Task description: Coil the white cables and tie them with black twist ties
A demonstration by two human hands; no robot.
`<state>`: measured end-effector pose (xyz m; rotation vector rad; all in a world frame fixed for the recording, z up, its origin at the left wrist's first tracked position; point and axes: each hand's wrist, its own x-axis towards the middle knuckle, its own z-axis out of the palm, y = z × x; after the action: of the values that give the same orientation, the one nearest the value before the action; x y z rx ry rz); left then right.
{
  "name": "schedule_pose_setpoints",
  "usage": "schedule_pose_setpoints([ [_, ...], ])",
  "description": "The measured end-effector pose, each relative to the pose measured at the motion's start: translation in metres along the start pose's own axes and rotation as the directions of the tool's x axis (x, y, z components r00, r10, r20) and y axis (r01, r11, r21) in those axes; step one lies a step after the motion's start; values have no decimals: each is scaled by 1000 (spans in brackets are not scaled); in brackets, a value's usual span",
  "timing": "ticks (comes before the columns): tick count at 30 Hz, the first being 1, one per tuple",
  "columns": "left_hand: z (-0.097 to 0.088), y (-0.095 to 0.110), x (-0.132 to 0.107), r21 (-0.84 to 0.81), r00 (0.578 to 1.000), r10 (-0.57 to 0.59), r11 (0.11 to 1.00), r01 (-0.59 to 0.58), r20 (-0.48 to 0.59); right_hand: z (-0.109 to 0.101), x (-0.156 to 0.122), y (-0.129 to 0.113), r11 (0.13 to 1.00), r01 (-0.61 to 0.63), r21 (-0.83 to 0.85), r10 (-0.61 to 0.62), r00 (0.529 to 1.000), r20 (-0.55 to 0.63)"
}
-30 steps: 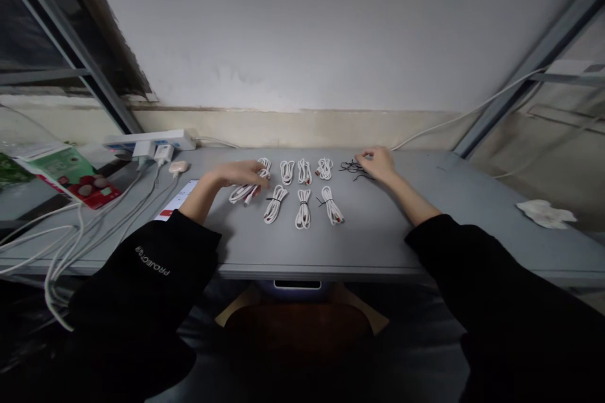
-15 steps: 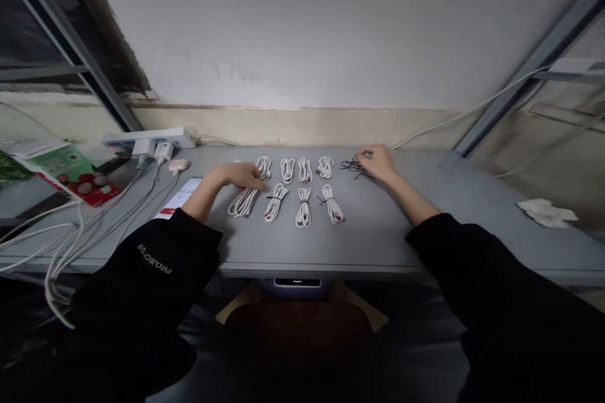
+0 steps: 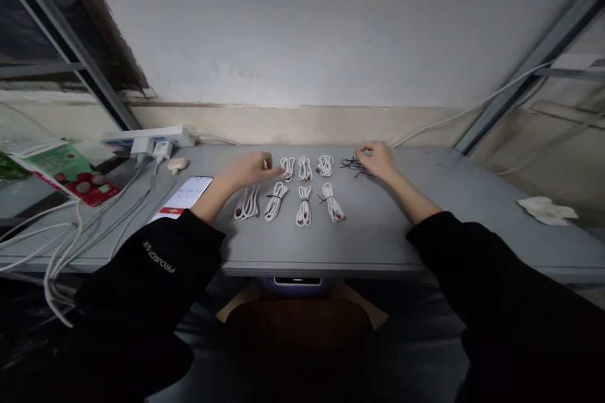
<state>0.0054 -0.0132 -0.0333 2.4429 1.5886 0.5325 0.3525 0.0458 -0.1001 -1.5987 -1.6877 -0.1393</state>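
Eight **coiled white cables** (image 3: 304, 206) lie on a **grey table** (image 3: 401, 245) in two rows, four front and three plainly visible behind; red-tipped plug ends show in several; black ties band the three right-hand **front coils**. The **left hand** (image 3: 248, 170) sits at the back row's left end, fingertips drawn together beside a bit of white cable; whether they grip it, I cannot tell; that spot is largely hidden by the hand. Wrist raised, forearm angled in from the left across the table edge; **black sleeve** (image 3: 161, 258) printed with pale lettering.

The **right hand** (image 3: 377, 160) rests far along the back row, fingers loosely curled, just beside a small tangle of **black twist ties** (image 3: 352, 165); any hold on them cannot be made out.

Compared with the earlier frame, the left hand has moved from the front-left **bundle** (image 3: 246, 203) up to the back row; that bundle now lies free, neater, no tie visible. Right hand about the same.

Further left: **phone** (image 3: 182, 197) showing a timer, **power strip** (image 3: 146, 136), **small pink case** (image 3: 177, 165), **snack packet** (image 3: 89, 184); far right, **crumpled tissue** (image 3: 547, 210).
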Motion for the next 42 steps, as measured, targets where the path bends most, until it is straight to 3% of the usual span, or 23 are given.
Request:
schedule_pose_setpoints([
  [5, 17, 13, -5, 90, 989, 129, 987, -134, 66, 0, 0, -2, 1000, 14, 19, -13, 1000, -23],
  [12, 20, 9, -1, 132, 954, 156, 972, -194, 258, 1, 0, -6, 1000, 10, -5, -10, 1000, -16],
  [21, 27, 7, 1, -164, 921, 260, 962, -221, 289, 2, 0, -10, 999, 38, 20, -38, 999, -21],
  [24, 26, 5, 3, -324, 915, 268, 932, -166, 302, 2, 0, -15, 998, 64, 29, -63, 998, -32],
  [28, 21, 3, 2, -615, 905, 253, 788, 13, 343, -1, -2, -24, 988, 141, 57, -137, 989, -63],
  [35, 17, 9, 6, -867, 965, 148, 484, 119, 215, -17, -17, -67, 923, 341, 177, -330, 940, -86],
  [39, 18, 15, 9, -967, 995, 42, 240, 81, 93, -26, -38, -101, 816, 458, 352, -490, 872, 1],
  [42, 22, 17, 9, -981, 999, -6, 189, 35, 35, -28, -55, -122, 735, 473, 485, -582, 807, 95],
])
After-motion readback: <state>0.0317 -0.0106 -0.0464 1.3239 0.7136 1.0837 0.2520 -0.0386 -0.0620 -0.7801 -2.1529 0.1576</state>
